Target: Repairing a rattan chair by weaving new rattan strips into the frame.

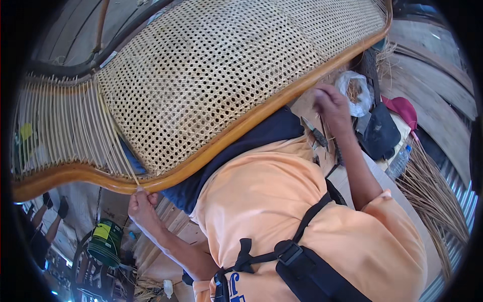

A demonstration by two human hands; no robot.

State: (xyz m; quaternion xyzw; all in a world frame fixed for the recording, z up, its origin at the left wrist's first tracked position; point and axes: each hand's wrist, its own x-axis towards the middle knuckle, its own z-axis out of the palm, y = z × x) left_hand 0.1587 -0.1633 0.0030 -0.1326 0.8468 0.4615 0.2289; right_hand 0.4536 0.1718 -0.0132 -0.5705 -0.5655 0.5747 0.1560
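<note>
A woven cane panel [211, 70] on a curved, honey-coloured wooden frame [261, 117] lies across my lap. Its left section has only parallel cane strands [63, 121], stretched between the rails. At the near rail, my left hand [143, 204] pinches the end of a pale cane strand [132, 172] between thumb and fingers. My right hand [332, 103] is raised off to the right, just outside the frame's near rail. Its fingers are curled together, and whatever may be in them is too small to make out. Below it lies a pair of dark-handled pliers [318, 135].
Beyond my right hand are a white plastic bag [359, 106] with cane scraps, a red cap [401, 110], a clear bottle [401, 161] and a bundle of loose cane [432, 176]. A green bucket [104, 244] stands lower left, near another person's arm [53, 229].
</note>
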